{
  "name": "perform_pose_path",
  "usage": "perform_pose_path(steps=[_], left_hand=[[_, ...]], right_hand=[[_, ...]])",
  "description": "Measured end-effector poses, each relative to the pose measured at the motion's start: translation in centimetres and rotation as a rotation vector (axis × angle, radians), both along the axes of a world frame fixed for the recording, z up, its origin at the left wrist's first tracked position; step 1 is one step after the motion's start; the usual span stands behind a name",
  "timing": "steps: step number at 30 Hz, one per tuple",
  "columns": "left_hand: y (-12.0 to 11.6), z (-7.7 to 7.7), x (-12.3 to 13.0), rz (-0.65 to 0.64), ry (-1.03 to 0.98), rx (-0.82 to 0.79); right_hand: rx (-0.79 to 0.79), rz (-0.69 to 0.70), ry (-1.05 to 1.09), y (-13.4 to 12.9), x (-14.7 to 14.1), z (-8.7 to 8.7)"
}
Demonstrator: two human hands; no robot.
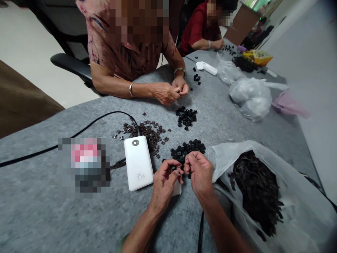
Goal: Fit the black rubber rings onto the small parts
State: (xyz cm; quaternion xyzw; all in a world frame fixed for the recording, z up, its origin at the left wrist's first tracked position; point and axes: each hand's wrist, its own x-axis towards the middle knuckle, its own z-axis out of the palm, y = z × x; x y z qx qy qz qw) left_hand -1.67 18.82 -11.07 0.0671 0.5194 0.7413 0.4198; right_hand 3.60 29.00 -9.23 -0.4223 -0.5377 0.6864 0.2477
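Left hand (164, 181) and right hand (199, 172) are held pinched, contents indiscernible, beside black discs (190, 147), in apparent fine handling calling for steadiness next.

The room is arranged around a wide grey table (86, 225), whose top has a mottled, stone-like pattern and whose far-left edge is curved. Beyond this edge of the table there is a pale, smooth floor (18, 31), which looks brighter than the table top. A black chair (72, 66) with a padded armrest stands close behind the table. To the right of the table rises a plain greyish wall (316, 70). Past the table's far end are a brown panel (242, 25) and a bright greenish patch (259, 4), not clear enough to identify.
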Motion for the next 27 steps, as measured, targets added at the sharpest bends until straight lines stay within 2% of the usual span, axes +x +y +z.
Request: perform_pose_path(steps=[3, 5, 8, 12, 18, 22, 27], left_hand=[[-0.1, -0.1, 0.1, -0.009, 0.087, -0.074], [-0.2, -0.2, 0.1, -0.025, 0.191, -0.146], [-0.3, -0.3, 0.1, -0.067, 0.367, -0.208], [-0.3, -0.4, 0.3, -0.110, 0.574, -0.199], [-0.4, -0.5, 0.8, -0.127, 0.710, -0.202], [-0.3, -0.6, 1.0, -0.157, 0.790, -0.188], [-0.2, -1.2, 1.0, -0.172, 0.953, -0.260]], right_hand=[[0.146, 0.081, -0.120, -1.0, 1.3, -0.7], [0.186, 0.098, -0.160, -1.7, 2.1, -1.2], [0.169, 0.066, -0.140, -2.4, 2.8, -1.7], [0.137, 0.028, -0.111, -2.7, 3.1, -1.8], [0.161, -0.009, -0.135, -3.3, 3.6, -2.0], [0.177, -0.028, -0.121, -2.1, 4.1, -2.2], [0.269, -0.100, -0.125, 1.9, 4.5, -2.9]])
